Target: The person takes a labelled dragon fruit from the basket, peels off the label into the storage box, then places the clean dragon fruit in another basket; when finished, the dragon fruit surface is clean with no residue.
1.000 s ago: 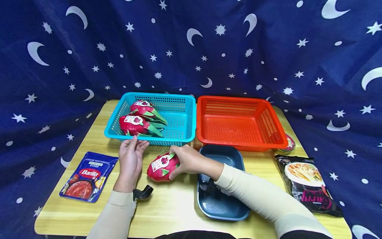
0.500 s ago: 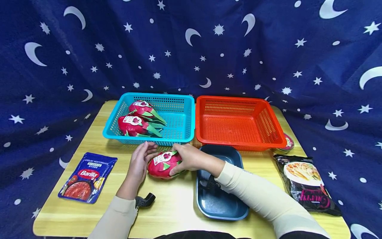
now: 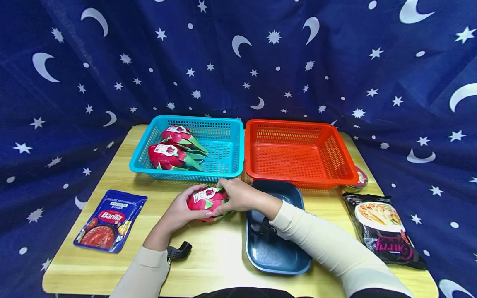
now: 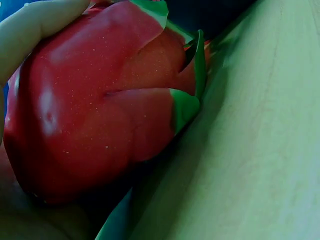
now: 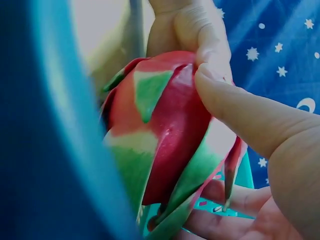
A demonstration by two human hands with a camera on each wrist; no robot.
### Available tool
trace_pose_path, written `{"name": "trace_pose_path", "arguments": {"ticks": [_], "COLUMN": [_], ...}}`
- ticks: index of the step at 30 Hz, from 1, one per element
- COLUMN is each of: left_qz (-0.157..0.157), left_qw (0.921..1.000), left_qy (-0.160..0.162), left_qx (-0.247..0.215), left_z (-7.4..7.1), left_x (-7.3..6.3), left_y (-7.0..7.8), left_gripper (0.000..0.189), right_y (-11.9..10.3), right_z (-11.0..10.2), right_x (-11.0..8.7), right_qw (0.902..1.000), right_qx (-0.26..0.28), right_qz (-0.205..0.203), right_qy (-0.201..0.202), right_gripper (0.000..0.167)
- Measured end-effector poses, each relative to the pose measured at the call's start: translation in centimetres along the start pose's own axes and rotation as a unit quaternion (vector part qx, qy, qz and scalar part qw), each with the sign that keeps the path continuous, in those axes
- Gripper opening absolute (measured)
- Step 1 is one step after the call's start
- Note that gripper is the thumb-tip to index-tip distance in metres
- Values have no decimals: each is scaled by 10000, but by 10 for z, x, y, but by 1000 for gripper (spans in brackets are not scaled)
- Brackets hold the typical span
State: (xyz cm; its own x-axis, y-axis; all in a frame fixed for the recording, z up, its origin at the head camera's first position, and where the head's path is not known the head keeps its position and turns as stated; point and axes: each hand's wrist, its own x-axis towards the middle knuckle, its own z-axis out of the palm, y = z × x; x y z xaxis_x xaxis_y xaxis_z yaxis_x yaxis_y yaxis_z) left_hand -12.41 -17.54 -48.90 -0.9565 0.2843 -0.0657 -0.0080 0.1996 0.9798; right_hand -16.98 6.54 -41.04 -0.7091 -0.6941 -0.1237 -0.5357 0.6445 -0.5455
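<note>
A red dragon fruit (image 3: 208,203) with green-tipped scales and a white label is between both hands, in front of the blue-green basket (image 3: 223,174). My left hand (image 3: 182,211) curls round its left end, thumb along the near side. On the right end, my right hand (image 3: 240,196) grips it with thumb and fingers; the two thumbs nearly meet. In the left wrist view the dragon fruit (image 4: 100,100) fills the palm close over the wooden table (image 4: 260,130). The right wrist view shows its leafy end (image 5: 165,135) with my right thumb (image 5: 240,110) against it.
Two more dragon fruits (image 3: 167,155) lie in the blue-green basket's left side. A red basket (image 3: 298,161) stands beside it. Below my right forearm is a dark blue tray (image 3: 279,260). A Barilla pouch (image 3: 110,221) lies left; a black food packet (image 3: 385,229) and a round tin (image 3: 359,180) lie right.
My left hand has come from the basket's front rim to the dragon fruit and closed round its left end. My right hand keeps its grip; the fruit has shifted slightly right.
</note>
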Motion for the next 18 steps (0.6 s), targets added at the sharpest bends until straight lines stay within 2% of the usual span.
{"name": "trace_pose_path", "arguments": {"ticks": [5,8,12,18], "left_qz": [16,59,108,198], "left_qw": [10000,10000,9999,9996], "left_qy": [5,-5,22,40], "left_qx": [-1,-51,29,190], "left_z": [1,1,0,1], "left_x": [1,0,-1,-1], "left_y": [1,2,1,0], "left_gripper": [87,86,86,85], "right_y": [2,1,-4,-11], "right_z": [-3,-4,-3,-2], "right_x": [-2,-2,0,4], "right_qw": [9991,9985,9991,9994], "right_qx": [401,534,422,209], "right_qz": [-98,-86,-74,-116], "right_qy": [-96,-95,52,260], "right_gripper": [72,64,48,32]}}
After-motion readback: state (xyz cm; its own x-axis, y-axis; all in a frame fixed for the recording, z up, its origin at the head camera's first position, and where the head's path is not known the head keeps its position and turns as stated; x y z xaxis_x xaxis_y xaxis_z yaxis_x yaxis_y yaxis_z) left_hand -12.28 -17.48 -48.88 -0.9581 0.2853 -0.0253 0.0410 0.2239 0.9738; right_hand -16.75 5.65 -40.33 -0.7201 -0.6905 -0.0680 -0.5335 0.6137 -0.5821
